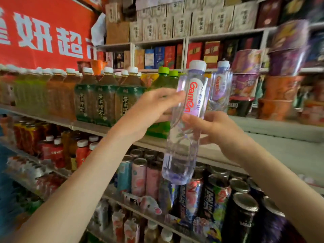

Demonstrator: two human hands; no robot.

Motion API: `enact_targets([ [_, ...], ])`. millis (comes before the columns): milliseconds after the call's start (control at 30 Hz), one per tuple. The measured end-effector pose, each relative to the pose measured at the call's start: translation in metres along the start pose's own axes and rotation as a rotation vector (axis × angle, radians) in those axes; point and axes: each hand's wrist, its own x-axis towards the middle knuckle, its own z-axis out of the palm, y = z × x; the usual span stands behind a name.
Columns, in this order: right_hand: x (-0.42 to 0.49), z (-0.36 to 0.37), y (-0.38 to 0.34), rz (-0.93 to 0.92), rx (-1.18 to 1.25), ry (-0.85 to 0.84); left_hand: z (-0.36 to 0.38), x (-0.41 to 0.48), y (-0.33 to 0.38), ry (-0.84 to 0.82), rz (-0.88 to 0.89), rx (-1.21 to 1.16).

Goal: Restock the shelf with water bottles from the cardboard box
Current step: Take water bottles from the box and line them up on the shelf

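The fingers (175, 94) of the left hand (154, 106) are wrapped against the left side of a clear water bottle (184, 137) at the level of its red-lettered label, and the bottle is gripped there. Just below, the thumb (191, 120) of the right hand (215, 127) is pressed on the front of the same bottle, with the other fingers curled behind it, so that the bottle is pinched between them. The bottle is held nearly upright with a slight tilt, white cap uppermost, in the air in front of the shelf (284, 137), its base hanging lower than the shelf edge. A second water bottle (220, 88) of the same kind is seen standing on the shelf, just behind and to the right of the held one. To the left on the same shelf, green-capped bottles (164, 81) and rows of dark tea bottles (103, 100) are lined up. At the far right, stacked noodle bowls (284, 92) are seen, blurred. Cans (140, 176) are ranged on the shelf below, and a red banner (43, 32) is hung at the upper left.
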Motion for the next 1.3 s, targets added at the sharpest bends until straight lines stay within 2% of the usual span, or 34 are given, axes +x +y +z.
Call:
enact_targets([
  [133, 0.012, -0.037, -0.004, 0.012, 0.05, 0.146, 0.015, 0.026, 0.011, 0.014, 0.098, 0.154],
  [333, 0.032, -0.07, -0.01, 0.075, 0.108, 0.26, 0.048, 0.058, 0.022, -0.063, 0.141, 0.269],
  [433, 0.044, -0.072, -0.002, 0.059, 0.02, 0.309, 0.061, 0.067, 0.018, -0.172, 0.039, 0.312],
  [533, 0.054, -0.072, 0.01, 0.072, -0.023, 0.34, 0.073, 0.068, 0.011, -0.287, 0.053, 0.303],
  [633, 0.06, -0.069, 0.014, 0.076, -0.014, 0.355, 0.079, 0.066, 0.007, -0.22, 0.091, 0.331],
  [800, 0.068, -0.07, 0.018, 0.102, -0.123, 0.363, 0.082, 0.073, 0.001, -0.136, 0.057, 0.334],
  [900, 0.069, -0.074, 0.019, 0.127, -0.069, 0.344, 0.088, 0.079, -0.005, -0.073, 0.027, 0.32],
  [1067, 0.069, -0.076, 0.029, 0.233, -0.14, 0.296, 0.088, 0.09, -0.017, -0.077, -0.03, 0.286],
  [1200, 0.054, -0.064, 0.028, 0.129, -0.322, 0.432, 0.087, 0.086, -0.025, -0.072, -0.034, 0.295],
  [1300, 0.032, -0.047, 0.029, -0.164, -0.566, 0.555, 0.085, 0.066, -0.027, 0.073, 0.08, 0.377],
])
